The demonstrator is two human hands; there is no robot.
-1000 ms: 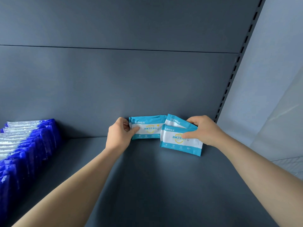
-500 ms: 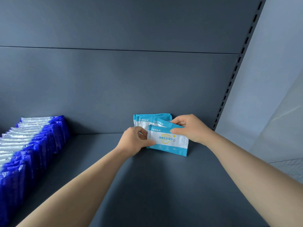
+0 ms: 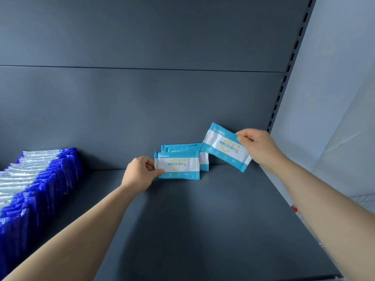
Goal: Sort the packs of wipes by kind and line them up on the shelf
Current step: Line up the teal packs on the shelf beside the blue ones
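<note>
On the shelf [image 3: 203,220], right of the dark blue row [image 3: 40,179], the left hand [image 3: 140,173] pinches the standing teal pack [image 3: 176,166] by its left edge; the right hand [image 3: 259,147] grips a raised teal pack [image 3: 225,148]. Likely light, soft, slippery: hold sealed edges.

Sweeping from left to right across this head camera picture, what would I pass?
Row of dark blue packs → left hand → standing light blue pack it pinches → tilted light blue pack → right hand holding it → slotted shelf post.
</note>
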